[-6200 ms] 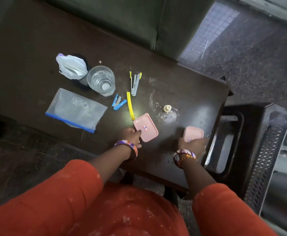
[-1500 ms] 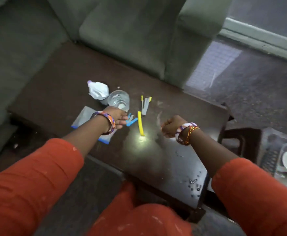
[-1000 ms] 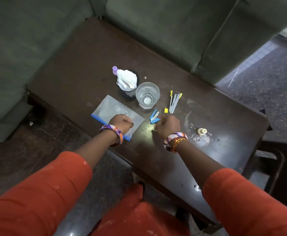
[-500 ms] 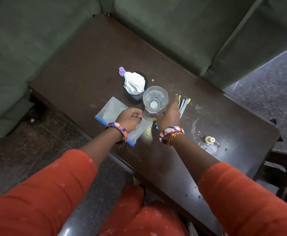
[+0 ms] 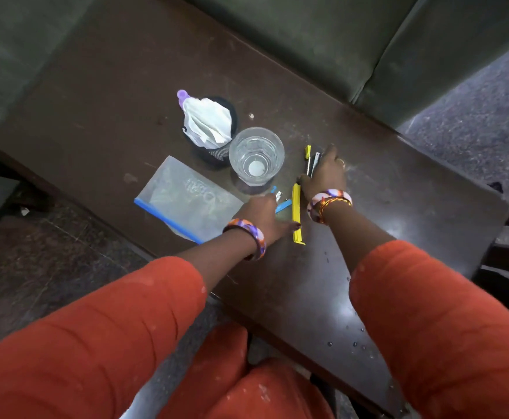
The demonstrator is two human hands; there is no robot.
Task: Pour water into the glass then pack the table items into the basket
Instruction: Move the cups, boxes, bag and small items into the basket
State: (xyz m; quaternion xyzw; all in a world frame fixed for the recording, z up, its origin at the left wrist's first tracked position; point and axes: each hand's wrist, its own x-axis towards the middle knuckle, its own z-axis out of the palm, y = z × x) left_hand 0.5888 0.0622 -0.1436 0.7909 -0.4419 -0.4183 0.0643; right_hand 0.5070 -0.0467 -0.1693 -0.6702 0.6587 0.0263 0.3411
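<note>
1. One dark bench (image 5: pixel 383 189) carried everything, close to the sofa (image 5: pixel 307 34)
2. One zip bag (image 5: pixel 186 198) lay flat at the left
3. One mesh cup (image 5: pixel 217 152), holding a crumpled tissue (image 5: pixel 207 122), stood touching one glass (image 5: pixel 256 157) already holding water, so packing was probably underway; no basket showed
4. The left hand (image 5: pixel 265 216) lay over the blue clip (image 5: pixel 282 206), fingers curled, grip uncertain
5. The right hand (image 5: pixel 325 173) pressed spread fingers on the yellow-grey clip (image 5: pixel 308 158), likely gathering it
6. One yellow strip (image 5: pixel 296 217) lay between the wrists
</note>
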